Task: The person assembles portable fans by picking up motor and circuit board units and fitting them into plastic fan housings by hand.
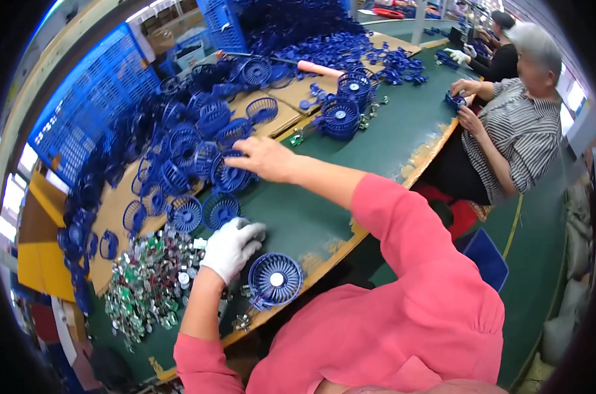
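Note:
My right hand, bare, reaches across to the near edge of a heap of blue plastic fan housings. Its fingers are closed on the rim of one fan housing. My left hand wears a white glove and hovers over the green table with its fingers loosely bent and slightly apart; nothing shows in them. Just beyond the glove lies another fan housing. To its right, near the table's front edge, rests a round blue fan with a white centre, and small parts on wires lie below it.
A pile of small circuit boards and metal parts lies left of my glove. Two assembled fans stand farther along the green table. Blue crates rise behind the heap. A co-worker sits at the right, holding a blue part.

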Motion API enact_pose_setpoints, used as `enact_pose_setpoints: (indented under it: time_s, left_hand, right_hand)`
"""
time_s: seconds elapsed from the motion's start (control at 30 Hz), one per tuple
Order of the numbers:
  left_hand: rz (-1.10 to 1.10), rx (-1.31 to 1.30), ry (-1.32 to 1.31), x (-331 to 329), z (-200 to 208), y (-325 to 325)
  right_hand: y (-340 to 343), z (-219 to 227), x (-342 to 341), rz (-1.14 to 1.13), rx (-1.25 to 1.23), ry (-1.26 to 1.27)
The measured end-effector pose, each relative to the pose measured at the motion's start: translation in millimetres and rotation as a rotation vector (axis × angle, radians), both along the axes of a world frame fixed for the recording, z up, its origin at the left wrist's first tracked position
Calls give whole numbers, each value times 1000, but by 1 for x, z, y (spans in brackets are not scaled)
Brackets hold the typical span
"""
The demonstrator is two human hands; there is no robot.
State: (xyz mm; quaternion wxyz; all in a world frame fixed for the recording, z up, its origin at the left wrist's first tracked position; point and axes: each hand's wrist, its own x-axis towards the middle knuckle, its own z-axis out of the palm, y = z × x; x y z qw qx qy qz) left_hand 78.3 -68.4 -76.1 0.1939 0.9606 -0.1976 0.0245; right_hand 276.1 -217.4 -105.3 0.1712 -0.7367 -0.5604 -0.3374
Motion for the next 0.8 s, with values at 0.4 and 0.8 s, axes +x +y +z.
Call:
enact_pose_setpoints:
  time_s: [0.4, 0.8]
  left_hand:
    - [162, -153, -75, 2, -16, 11]
    - [630, -810, -474, -68, 62, 61]
  right_hand:
    - [-8, 16, -7, 31, 63, 781]
    - [-78, 58, -123, 427, -192, 899]
